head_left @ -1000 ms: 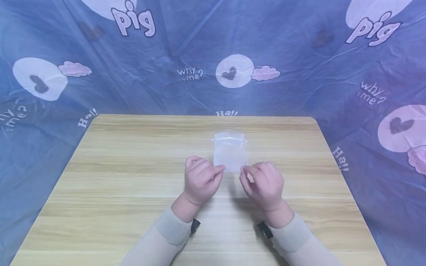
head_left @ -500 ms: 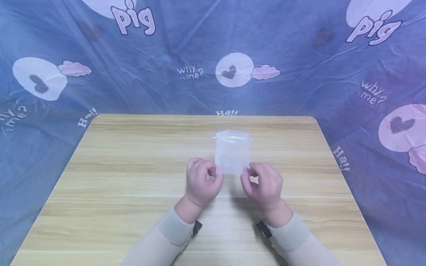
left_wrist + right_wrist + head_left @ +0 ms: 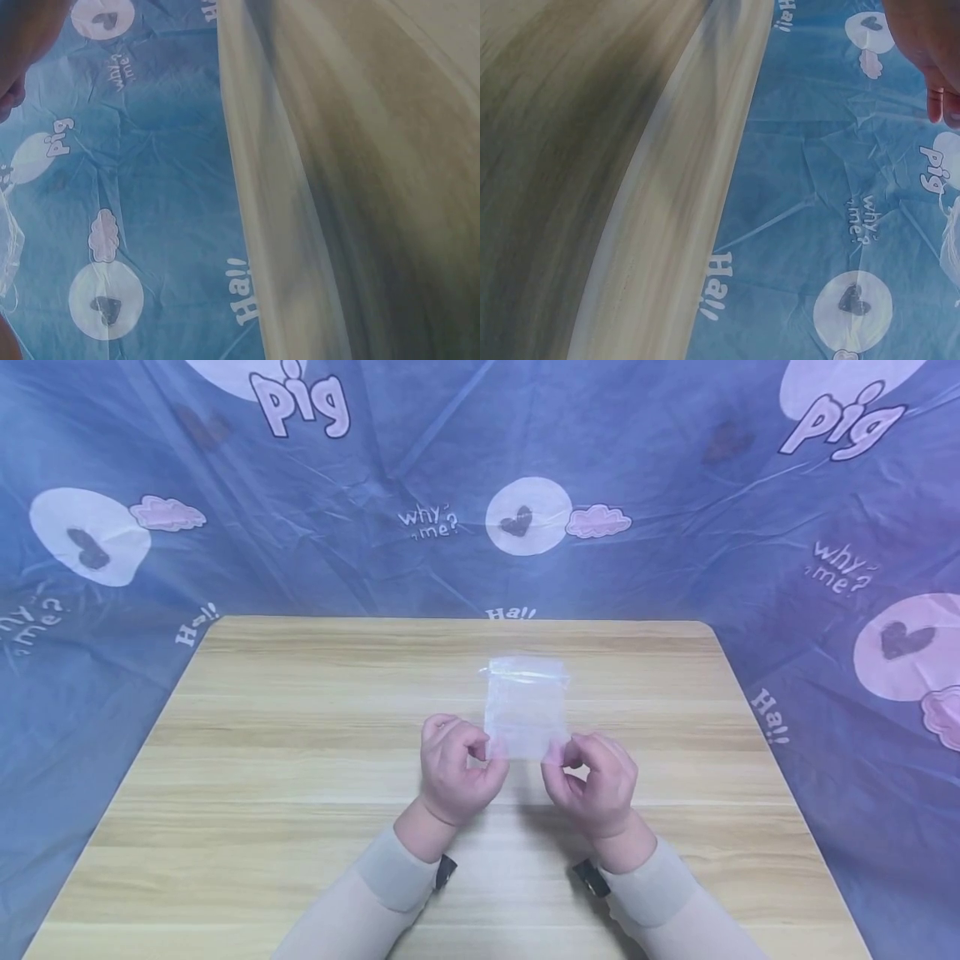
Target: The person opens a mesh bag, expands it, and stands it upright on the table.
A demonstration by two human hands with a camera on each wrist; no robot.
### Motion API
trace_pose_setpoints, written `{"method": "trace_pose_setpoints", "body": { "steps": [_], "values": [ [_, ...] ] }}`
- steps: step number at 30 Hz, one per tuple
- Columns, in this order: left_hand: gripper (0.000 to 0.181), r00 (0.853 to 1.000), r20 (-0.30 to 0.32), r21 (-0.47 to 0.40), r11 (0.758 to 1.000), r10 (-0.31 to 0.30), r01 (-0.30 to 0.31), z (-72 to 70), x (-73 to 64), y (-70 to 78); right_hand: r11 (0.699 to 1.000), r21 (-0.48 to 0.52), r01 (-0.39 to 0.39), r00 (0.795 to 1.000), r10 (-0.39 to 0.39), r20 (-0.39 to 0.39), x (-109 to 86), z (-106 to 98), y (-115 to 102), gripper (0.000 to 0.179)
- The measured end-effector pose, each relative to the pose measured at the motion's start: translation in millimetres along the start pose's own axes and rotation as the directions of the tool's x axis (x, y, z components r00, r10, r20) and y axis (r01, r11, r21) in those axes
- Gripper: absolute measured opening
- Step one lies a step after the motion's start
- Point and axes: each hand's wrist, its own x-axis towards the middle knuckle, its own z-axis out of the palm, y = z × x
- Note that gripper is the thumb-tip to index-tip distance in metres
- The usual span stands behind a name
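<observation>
A small sheer white drawstring pouch [image 3: 527, 710] is held up over the table, its gathered band and cord ends toward the far side. My left hand [image 3: 459, 770] pinches its near left corner between thumb and forefinger, and the fingertips show faintly through the mesh. At the near right corner my right hand [image 3: 596, 781] pinches it likewise. Only a strip of the pouch [image 3: 9, 244] enters the left wrist view, at the left edge. The right wrist view catches a pouch edge [image 3: 951, 244] at the right, below part of a hand [image 3: 930, 45].
The wood-grain table [image 3: 300, 718] spreads around both forearms. Behind and beside it hangs a blue printed cloth [image 3: 337, 543] with words and hearts. A small black device [image 3: 445, 872] sits at the left cuff, and another black device [image 3: 592, 878] at the right cuff.
The pouch has shifted slightly right and toward me. My fingers have changed their pinch at both corners, the forefingers now more bent and the fingertips showing through the mesh.
</observation>
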Motion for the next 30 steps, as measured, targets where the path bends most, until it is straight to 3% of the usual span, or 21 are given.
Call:
{"method": "trace_pose_setpoints", "body": {
  "steps": [5,10,13,14,16,17,20,22,23,24,25,27,30],
  "values": [
    [0.007,1.0,-0.012,0.008,1.0,0.01,-0.01,-1.9,0.1,-2.1,0.999,0.031,-0.026,0.999,0.024,0.044,-4.6,-5,-1,0.017],
    [0.008,0.998,-0.032,0.006,0.999,0.05,-0.049,-2.6,1.3,-4.4,0.989,0.081,-0.123,0.988,0.114,0.106,-1.0,-16,6,0.045],
    [0.008,0.997,-0.035,0.0,0.997,0.071,-0.071,-2.6,1.4,-5.7,0.963,0.081,-0.258,0.96,0.246,0.133,14.0,-22,20,0.051],
    [0.008,0.996,-0.034,-0.001,0.997,0.077,-0.077,-2.6,1.3,-6.1,0.943,0.069,-0.325,0.936,0.31,0.168,20.2,-24,25,0.048],
    [0.007,0.996,-0.03,-0.004,0.997,0.083,-0.083,-3.0,1.1,-6.6,0.89,0.028,-0.454,0.86,0.43,0.276,34.6,-27,34,0.037],
    [0.006,0.996,-0.026,-0.009,0.996,0.086,-0.086,-3.3,1.2,-6.7,0.855,0.005,-0.518,0.802,0.484,0.35,42.0,-28,38,0.031],
    [0.007,0.995,-0.009,-0.029,0.994,0.104,-0.104,-3.5,1.4,-6.6,0.735,-0.077,-0.673,0.585,0.593,0.554,59.5,-30,46,0.018],
    [0.008,0.993,0.004,-0.049,0.992,0.119,-0.118,-3.1,1.2,-6.4,0.659,-0.123,-0.742,0.445,0.621,0.645,66.5,-30,47,0.015],
    [0.008,0.992,0.011,-0.06,0.99,0.125,-0.124,-2.8,0.9,-6.3,0.627,-0.144,-0.766,0.386,0.628,0.676,68.7,-30,47,0.014],
    [0.009,0.991,0.016,-0.067,0.989,0.129,-0.128,-2.6,0.6,-6.1,0.6,-0.157,-0.784,0.342,0.629,0.699,69.9,-30,47,0.014],
    [0.008,0.991,0.023,-0.074,0.989,0.131,-0.129,-2.5,0.3,-6.0,0.579,-0.168,-0.798,0.306,0.629,0.714,70.7,-30,47,0.014],
    [0.006,0.992,0.053,-0.084,0.991,0.113,-0.108,-3.4,-0.6,-5.4,0.553,-0.174,-0.815,0.267,0.624,0.734,70.9,-29,46,0.014],
    [0.007,0.987,0.157,-0.084,0.996,0.032,-0.019,-8.2,-2.2,-4.8,0.542,-0.166,-0.824,0.257,0.619,0.742,70.2,-28,44,0.015]
  ]
}}
